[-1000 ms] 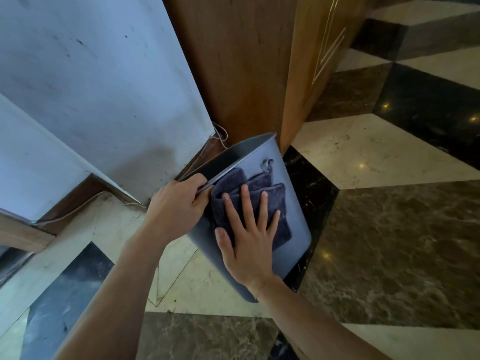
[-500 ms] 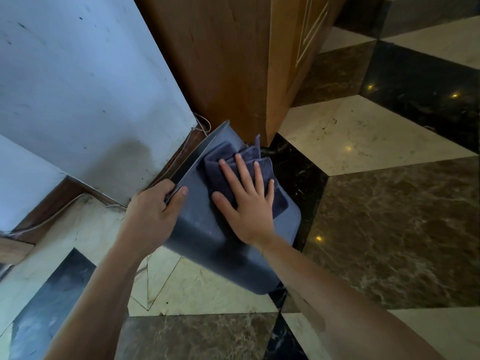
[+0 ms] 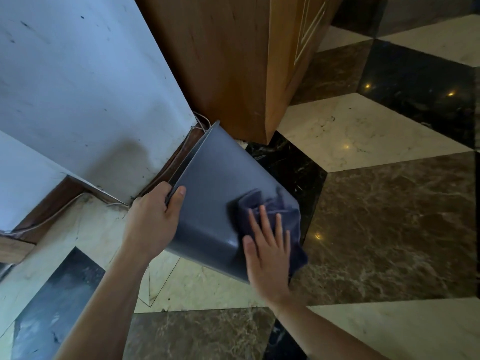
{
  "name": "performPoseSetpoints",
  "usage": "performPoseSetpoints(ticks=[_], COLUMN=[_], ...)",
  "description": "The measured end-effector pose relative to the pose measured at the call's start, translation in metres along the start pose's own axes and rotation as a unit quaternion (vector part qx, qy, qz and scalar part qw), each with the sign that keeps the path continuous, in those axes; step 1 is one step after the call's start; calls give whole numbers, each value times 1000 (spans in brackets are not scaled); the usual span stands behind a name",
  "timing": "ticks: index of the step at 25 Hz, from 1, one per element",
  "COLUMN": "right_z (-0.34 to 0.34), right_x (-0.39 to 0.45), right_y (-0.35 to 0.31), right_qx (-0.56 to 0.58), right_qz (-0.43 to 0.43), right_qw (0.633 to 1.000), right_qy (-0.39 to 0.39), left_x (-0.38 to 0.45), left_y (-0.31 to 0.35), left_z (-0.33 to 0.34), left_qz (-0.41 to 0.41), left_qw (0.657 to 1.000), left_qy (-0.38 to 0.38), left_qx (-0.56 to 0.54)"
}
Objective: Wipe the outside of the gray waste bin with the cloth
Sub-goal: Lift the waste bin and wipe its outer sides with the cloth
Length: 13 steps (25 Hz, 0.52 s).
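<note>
The gray waste bin is tipped over, its opening turned toward the wall and its base toward me. My left hand grips its rim at the left, thumb on the outer side. A dark blue cloth lies bunched on the bin's lower right side, near the base edge. My right hand presses flat on the cloth with fingers spread. Part of the cloth hangs over the bin's right edge.
A wooden cabinet stands just behind the bin. A scuffed white wall with a brown skirting board and loose wires runs at the left. The floor is polished marble tiles in cream, brown and black.
My right hand slid the cloth from the bin's upper part, near the rim, down to the lower right edge. The bin tilted further, showing more of its side. My left hand kept its grip.
</note>
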State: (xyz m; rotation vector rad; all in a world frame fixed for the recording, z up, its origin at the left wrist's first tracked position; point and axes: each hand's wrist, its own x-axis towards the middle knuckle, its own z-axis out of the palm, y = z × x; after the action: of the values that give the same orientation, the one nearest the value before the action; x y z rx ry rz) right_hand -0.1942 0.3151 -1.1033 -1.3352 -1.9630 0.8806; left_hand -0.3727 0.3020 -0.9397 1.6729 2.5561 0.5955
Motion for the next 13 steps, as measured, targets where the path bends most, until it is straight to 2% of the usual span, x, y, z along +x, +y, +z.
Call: performPoseSetpoints(ticks=[3, 6, 8, 13], right_z=[9, 4, -4, -21], right_x=[8, 53, 82, 99], right_y=[-42, -64, -55, 7], right_qx=[7, 0, -8, 59], right_qz=[-109, -117, -76, 134], right_qw=[994, 993, 997, 989], right_qy=[11, 21, 12, 4], left_x=[-2, -9, -16, -25], left_y=[4, 4, 4, 3], left_z=[1, 4, 5, 1], left_qz=[27, 21, 26, 38], left_qw=[1000, 999, 998, 997], left_qy=[-4, -12, -10, -62], left_qx=[-5, -28, -51, -38])
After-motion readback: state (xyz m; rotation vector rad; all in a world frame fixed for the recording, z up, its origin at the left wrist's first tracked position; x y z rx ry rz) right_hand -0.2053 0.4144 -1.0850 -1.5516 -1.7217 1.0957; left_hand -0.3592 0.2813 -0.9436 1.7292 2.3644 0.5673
